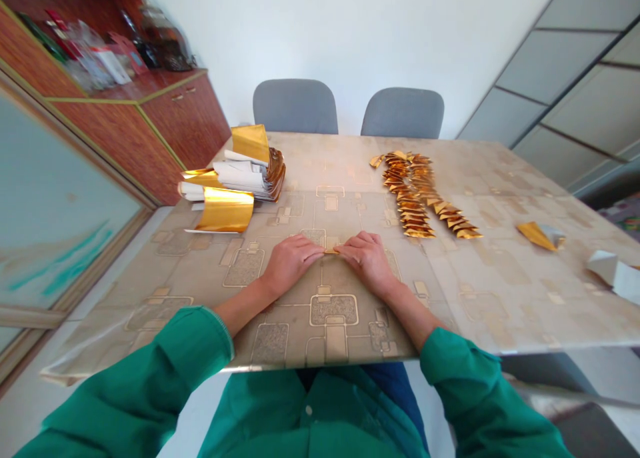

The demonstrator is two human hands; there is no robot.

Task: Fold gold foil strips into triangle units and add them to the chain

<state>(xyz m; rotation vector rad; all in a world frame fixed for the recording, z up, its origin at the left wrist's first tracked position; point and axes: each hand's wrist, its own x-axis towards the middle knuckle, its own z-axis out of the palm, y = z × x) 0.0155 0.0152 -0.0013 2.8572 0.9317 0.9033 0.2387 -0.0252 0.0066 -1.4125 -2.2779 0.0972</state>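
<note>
Between my two hands, just above or on the tablecloth, is a narrow folded strip of gold foil paper (331, 251). My left hand (293, 261) pinches its left end, and my right hand (369, 259) pinches the right end. Most of the strip is hidden by the fingers. Beyond my left hand lies a stack of gold foil paper sheets (245, 175), with white undersides and one curled sheet (227, 210) at the front. Past my right hand, folded gold paper pieces (410, 195) stand nested in two rows.
A patterned cloth covers the table (330, 341). Toward the right lie a loose gold piece (539, 236) and white paper (617, 275). Two grey chairs (296, 105) (403, 111) stand at the far edge. A wooden cabinet (165, 121) is at the left.
</note>
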